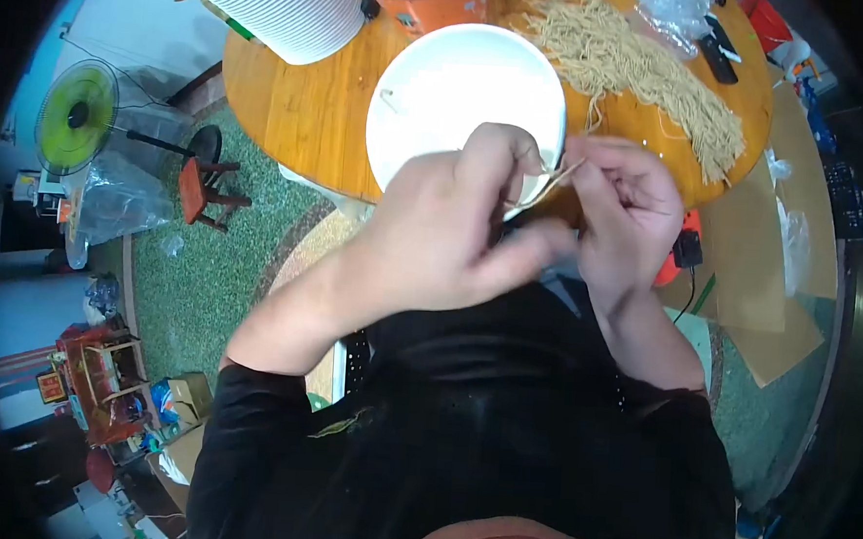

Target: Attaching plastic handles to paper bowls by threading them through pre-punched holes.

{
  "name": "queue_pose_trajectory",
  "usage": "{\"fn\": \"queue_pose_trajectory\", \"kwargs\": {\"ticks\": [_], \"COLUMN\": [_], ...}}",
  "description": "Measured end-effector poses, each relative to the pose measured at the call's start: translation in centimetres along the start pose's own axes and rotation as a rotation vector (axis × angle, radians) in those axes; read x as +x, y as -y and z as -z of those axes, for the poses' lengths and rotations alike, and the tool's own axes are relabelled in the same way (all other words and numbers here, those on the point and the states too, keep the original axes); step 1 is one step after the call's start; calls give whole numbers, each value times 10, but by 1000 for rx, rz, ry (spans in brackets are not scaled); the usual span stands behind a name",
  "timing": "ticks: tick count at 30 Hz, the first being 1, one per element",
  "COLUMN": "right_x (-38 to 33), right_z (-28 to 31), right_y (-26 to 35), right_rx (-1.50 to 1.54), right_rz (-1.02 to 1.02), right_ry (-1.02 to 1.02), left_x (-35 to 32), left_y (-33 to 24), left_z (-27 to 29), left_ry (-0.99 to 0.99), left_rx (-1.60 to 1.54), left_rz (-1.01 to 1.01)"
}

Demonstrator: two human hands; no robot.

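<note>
My left hand [453, 222] and my right hand [625, 206] meet in front of my chest, both pinching a thin tan strand [551, 183] between their fingertips. Just beyond the hands lies a white round plate [461, 86] on a round wooden table [294, 106]. One short strand lies on the plate's left side. A long heap of tan strands [647, 71] is spread on the table to the right of the plate.
A stack of white ribbed bowls [279, 8] stands at the table's far left. A remote control [721, 50] and clear plastic bag [674, 9] lie at the far right. A green fan [73, 119], a small red stool [206, 189] and cardboard sheets [773, 278] sit on the green floor.
</note>
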State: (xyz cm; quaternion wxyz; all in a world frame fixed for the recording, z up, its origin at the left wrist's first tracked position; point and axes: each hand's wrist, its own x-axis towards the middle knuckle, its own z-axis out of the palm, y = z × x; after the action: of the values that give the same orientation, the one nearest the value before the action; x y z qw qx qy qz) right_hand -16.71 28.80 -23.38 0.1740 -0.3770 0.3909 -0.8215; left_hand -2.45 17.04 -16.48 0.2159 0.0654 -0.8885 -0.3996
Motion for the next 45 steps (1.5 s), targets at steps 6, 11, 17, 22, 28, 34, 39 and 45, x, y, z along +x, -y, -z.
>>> {"fn": "queue_pose_trajectory", "kwargs": {"ticks": [6, 11, 17, 22, 28, 34, 39, 45], "right_x": [-8, -14, 6, 23, 128, 293, 424, 449], "right_z": [27, 28, 40, 41, 42, 8, -26, -79], "right_y": [-11, 2, 1, 6, 50, 128, 199, 151], "right_rx": [-324, 225, 221, 220, -464, -878, -992, -1319], "right_rz": [-70, -431, -392, -258, 239, 801, 336, 329], "right_ry": [-5, -82, -37, -10, 94, 63, 331, 360], "left_x": [1, -1, 6, 24, 42, 4, 5, -1], "left_y": [9, -5, 23, 44, 80, 115, 113, 118], "left_z": [2, 11, 1, -14, -10, -16, -24, -19], "left_ry": [-131, -163, -347, -503, -631, -479, -381, -382], "left_rx": [210, -286, -324, -389, -348, 95, 210, 208], "left_rz": [-135, -33, -271, -353, -140, 82, 63, 102]}}
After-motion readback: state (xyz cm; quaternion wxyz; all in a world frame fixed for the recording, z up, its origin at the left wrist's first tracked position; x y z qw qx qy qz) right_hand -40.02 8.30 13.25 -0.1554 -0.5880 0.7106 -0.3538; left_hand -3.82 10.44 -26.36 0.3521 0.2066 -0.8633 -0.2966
